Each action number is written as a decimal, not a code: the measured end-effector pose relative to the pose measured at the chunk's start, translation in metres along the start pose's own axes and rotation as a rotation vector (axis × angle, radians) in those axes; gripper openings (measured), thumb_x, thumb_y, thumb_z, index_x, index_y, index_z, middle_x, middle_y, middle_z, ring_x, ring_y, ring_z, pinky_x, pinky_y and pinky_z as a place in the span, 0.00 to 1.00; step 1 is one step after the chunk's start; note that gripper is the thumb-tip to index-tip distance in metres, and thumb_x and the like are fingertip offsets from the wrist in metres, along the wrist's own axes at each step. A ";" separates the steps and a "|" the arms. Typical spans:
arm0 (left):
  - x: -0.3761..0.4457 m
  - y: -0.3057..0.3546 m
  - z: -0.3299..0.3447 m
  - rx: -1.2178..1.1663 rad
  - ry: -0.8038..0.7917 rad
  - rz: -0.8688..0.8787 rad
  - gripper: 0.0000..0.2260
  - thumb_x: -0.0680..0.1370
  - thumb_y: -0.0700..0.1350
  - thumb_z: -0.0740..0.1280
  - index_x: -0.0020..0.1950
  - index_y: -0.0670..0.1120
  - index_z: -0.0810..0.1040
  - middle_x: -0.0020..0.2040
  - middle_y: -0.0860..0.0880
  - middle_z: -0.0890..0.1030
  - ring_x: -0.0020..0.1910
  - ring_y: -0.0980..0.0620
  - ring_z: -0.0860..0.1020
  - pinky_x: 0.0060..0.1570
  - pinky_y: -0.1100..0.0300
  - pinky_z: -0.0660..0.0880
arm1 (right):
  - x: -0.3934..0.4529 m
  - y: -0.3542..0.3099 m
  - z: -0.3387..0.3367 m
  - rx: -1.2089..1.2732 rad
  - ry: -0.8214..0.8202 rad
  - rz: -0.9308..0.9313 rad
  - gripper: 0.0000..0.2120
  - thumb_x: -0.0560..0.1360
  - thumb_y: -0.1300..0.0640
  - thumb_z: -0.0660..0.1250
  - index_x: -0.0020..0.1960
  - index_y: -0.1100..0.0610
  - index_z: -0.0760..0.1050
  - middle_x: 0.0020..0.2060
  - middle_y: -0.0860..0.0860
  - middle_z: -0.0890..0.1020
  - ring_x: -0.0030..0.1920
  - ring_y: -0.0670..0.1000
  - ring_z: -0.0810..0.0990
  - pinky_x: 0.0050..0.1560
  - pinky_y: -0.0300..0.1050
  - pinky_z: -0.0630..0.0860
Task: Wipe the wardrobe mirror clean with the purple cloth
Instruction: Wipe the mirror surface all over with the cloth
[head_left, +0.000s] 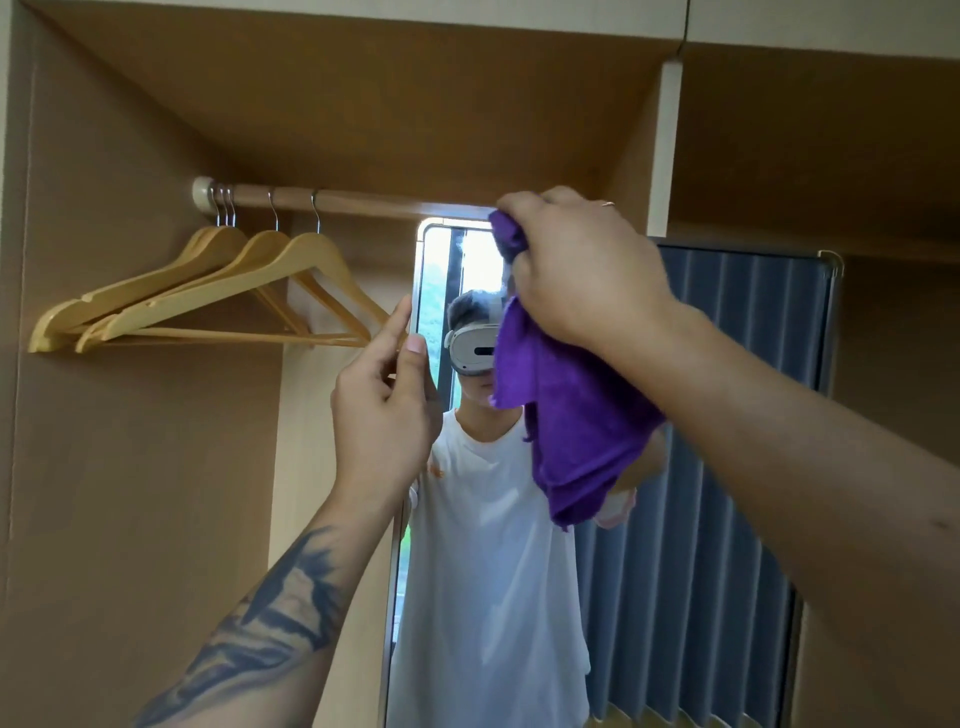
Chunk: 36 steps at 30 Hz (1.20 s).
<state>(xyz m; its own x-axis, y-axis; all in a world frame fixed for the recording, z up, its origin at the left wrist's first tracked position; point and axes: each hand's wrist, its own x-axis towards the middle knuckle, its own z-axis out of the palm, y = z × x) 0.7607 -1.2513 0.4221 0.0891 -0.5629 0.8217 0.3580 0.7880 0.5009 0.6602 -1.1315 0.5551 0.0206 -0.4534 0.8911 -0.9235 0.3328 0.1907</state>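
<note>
**Soft daylight, slightly soft focus**

Even, warm indoor light fills the wardrobe (156, 467). The brightest spot is the window reflected in the mirror (701, 467), blown out white. Shadow deepens under the top panel. Straight edges bow near the corners; detail is mildly blurred.

1. No text, label, brand, number or sign can be read anywhere in the head view.
2. The only mark resembling print is a small orange patch on the chest of the white T-shirt (488, 545) reflected in the mirror (748, 415), close to the mirror's left edge; it is too blurred and too far cut off by the frame to tell whether it is lettering.
</note>
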 end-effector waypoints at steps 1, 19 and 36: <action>-0.002 0.002 0.001 -0.001 0.001 -0.007 0.17 0.87 0.42 0.62 0.76 0.52 0.74 0.63 0.49 0.85 0.51 0.74 0.80 0.43 0.79 0.72 | -0.003 0.008 -0.002 -0.005 -0.003 0.017 0.23 0.81 0.58 0.61 0.75 0.48 0.68 0.67 0.54 0.76 0.65 0.64 0.74 0.55 0.59 0.75; -0.009 0.007 0.000 -0.105 0.016 -0.046 0.17 0.87 0.42 0.63 0.69 0.64 0.75 0.61 0.42 0.85 0.44 0.67 0.81 0.41 0.76 0.74 | 0.007 -0.031 0.011 0.021 0.071 0.122 0.17 0.79 0.58 0.63 0.67 0.52 0.72 0.62 0.54 0.76 0.62 0.63 0.75 0.45 0.52 0.66; -0.017 0.001 -0.006 -0.186 0.004 -0.160 0.16 0.86 0.42 0.65 0.71 0.57 0.78 0.31 0.61 0.78 0.28 0.63 0.72 0.30 0.72 0.70 | 0.026 -0.033 0.002 -0.212 -0.044 -0.360 0.21 0.82 0.55 0.60 0.74 0.47 0.67 0.69 0.53 0.72 0.63 0.64 0.74 0.42 0.54 0.67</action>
<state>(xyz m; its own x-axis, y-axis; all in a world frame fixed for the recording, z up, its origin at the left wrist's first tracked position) 0.7648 -1.2424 0.4066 0.0214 -0.6783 0.7345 0.5331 0.6293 0.5656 0.6902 -1.1553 0.5710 0.3071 -0.6047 0.7349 -0.7613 0.3073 0.5709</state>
